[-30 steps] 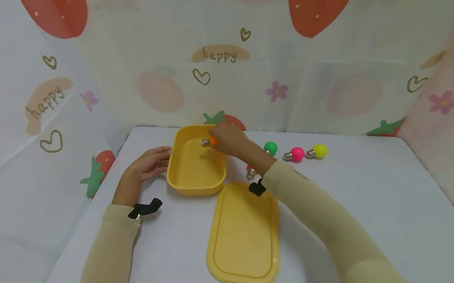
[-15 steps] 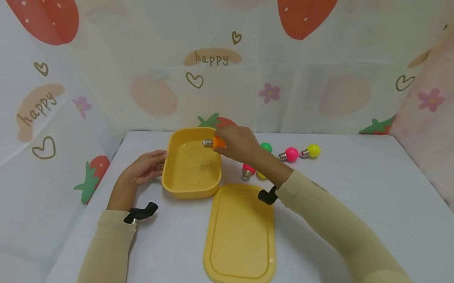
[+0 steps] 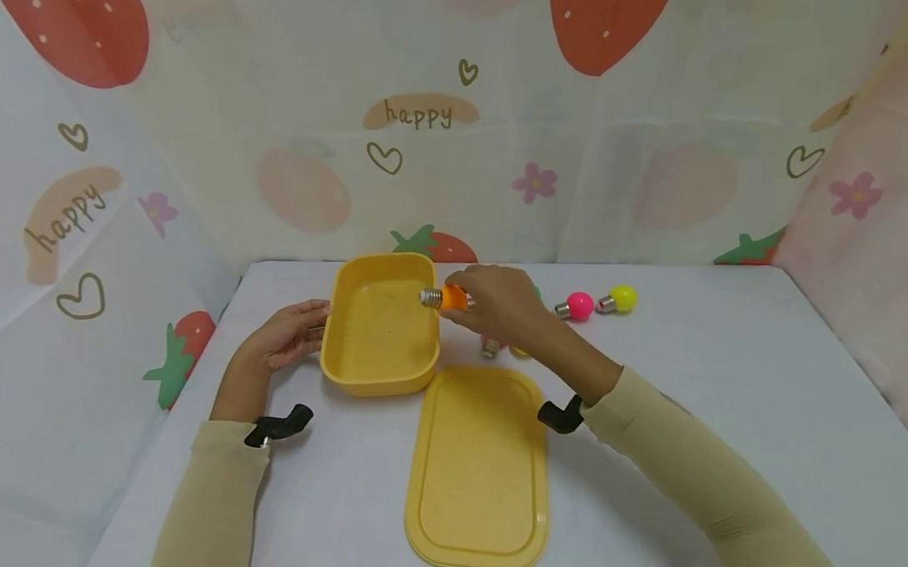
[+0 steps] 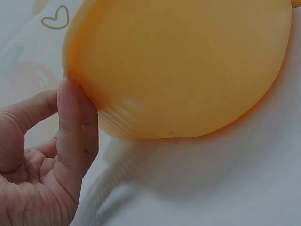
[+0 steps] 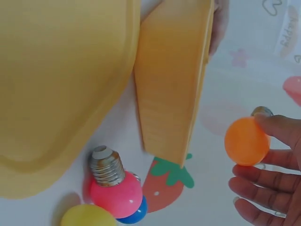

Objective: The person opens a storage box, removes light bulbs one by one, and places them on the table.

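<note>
My right hand (image 3: 500,298) pinches an orange light bulb (image 3: 452,298) just outside the box's right rim, its metal screw base pointing left. In the right wrist view the orange bulb (image 5: 247,141) sits between thumb and fingertips; a small metallic glint shows by the fingers. The yellow plastic box (image 3: 382,382) stands without its lid, nothing seen inside. My left hand (image 3: 286,335) touches the box's left wall with its fingertips. In the left wrist view the fingers (image 4: 69,108) meet the wall near the rim.
The yellow lid (image 3: 476,475) lies flat in front of the box. Right of the box are a pink bulb (image 3: 579,306) and a yellow bulb (image 3: 623,298). Another pink bulb (image 5: 117,193), a yellow one (image 5: 87,216) and a blue one (image 5: 134,214) lie close together. Printed cloth walls surround the table.
My right hand, holding the orange bulb, has moved from over the box to the right and slightly nearer me. The left hand stays against the box. The whole view has shifted a little.
</note>
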A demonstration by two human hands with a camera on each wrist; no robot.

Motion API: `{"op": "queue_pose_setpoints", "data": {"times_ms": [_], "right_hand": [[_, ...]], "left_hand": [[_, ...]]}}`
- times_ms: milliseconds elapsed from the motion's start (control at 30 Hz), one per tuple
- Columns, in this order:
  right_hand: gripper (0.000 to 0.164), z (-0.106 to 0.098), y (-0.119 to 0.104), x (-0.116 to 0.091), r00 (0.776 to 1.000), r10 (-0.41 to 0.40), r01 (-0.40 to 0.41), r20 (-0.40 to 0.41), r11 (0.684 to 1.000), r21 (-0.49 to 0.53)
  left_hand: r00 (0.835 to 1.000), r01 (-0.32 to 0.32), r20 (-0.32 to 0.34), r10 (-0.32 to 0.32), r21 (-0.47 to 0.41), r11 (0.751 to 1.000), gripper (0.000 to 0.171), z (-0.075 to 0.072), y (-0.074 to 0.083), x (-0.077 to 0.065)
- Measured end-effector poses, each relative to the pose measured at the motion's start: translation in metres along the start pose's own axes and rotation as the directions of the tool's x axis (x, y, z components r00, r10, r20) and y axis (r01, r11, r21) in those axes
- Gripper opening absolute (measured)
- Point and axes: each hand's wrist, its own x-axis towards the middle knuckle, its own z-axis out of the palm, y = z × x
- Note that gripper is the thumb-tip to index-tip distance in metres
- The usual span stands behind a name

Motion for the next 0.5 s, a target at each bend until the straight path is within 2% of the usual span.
{"op": "queue_pose_setpoints", "data": {"times_ms": [267, 500], "right_hand": [[0.042, 0.008, 0.008, -0.032, 0.998, 0.002, 0.002, -0.057, 0.997, 0.081], [0.048, 0.007, 0.013, -0.056, 0.997, 0.074, -0.07, -0.029, 0.991, 0.116]], "left_hand": [[1.0, 0.003, 0.002, -0.003, 0.0, 1.0, 0.026, 0.0, 0.0, 0.0], [1.0, 0.006, 0.01, -0.005, -0.012, 1.0, 0.014, 0.003, 0.001, -0.002]]}}
